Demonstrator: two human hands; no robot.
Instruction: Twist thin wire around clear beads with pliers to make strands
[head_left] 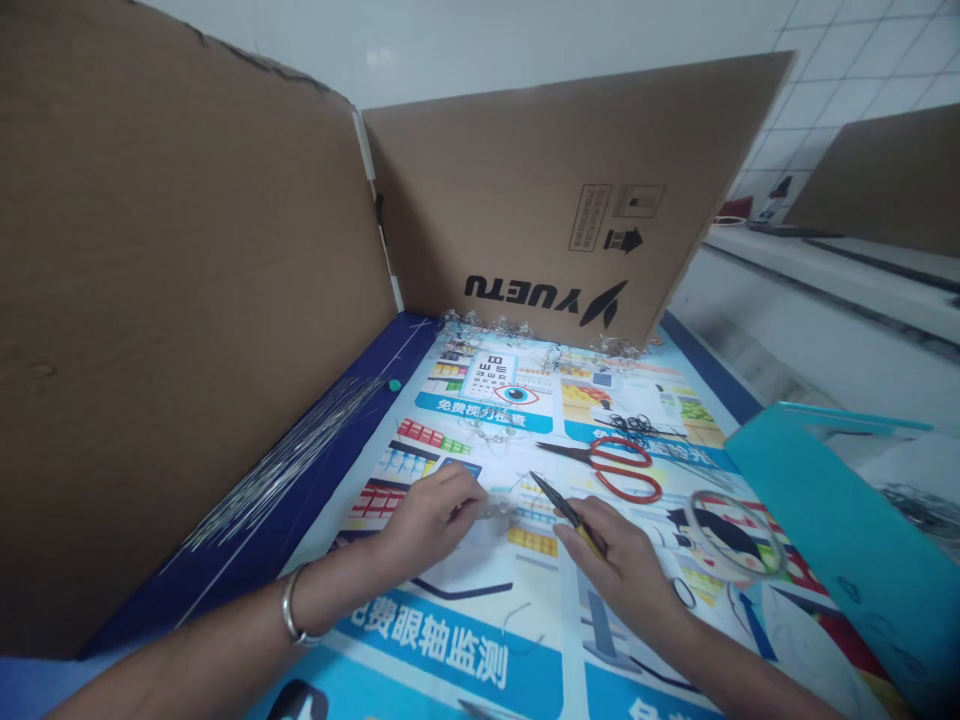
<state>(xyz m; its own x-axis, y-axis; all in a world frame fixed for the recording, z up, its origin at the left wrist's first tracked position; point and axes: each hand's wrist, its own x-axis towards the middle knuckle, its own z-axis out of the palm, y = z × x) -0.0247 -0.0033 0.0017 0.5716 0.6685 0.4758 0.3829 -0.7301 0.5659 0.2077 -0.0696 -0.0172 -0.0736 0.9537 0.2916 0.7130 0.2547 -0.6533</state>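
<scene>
My left hand (pixel 441 508), with a silver bangle on its wrist, pinches a small clear, bead-like piece (pixel 496 506) above the printed sheet. Thin wire seems to stick up from that piece, though it is too fine to follow. In my right hand (pixel 616 556) are needle-nose pliers (pixel 564 507) with yellow on the handles. Their dark jaws point up and left, close to the clear piece; whether they touch the wire I cannot tell. Just beyond the pliers lie red-handled scissors (pixel 626 466), blades to the left. Loose bits of wire (pixel 517 625) rest nearer me.
Cardboard panels (pixel 525 200) stand at the left and back. Clear beaded pieces (pixel 615 347) line the back panel's foot. A bundle of straight wires (pixel 292 450) lies left. Black wire (pixel 634 428), a coiled ring (pixel 735 570) and a teal box (pixel 832 540) are to the right.
</scene>
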